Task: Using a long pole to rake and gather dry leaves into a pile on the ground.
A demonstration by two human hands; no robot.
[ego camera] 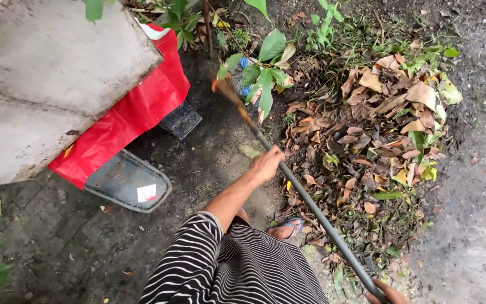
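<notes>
My left hand [265, 163] grips a long dark broom handle [310, 205] partway along it. My right hand [386, 294] holds the handle's near end at the bottom edge of the view, only partly seen. The broom's blurred brown head [227, 90] reaches under a small leafy plant [262, 70] at the far end. A heap of dry brown and green leaves [375, 132] lies to the right of the handle. My striped sleeve and clothing fill the lower middle, with a sandalled foot [285, 228] beside the handle.
A grey concrete slab [46, 79] fills the upper left, with red sheeting [133, 115] hanging below it. A dark plastic lid [127, 183] and a black block [181, 119] lie on the dirt. Bare soil runs along the right.
</notes>
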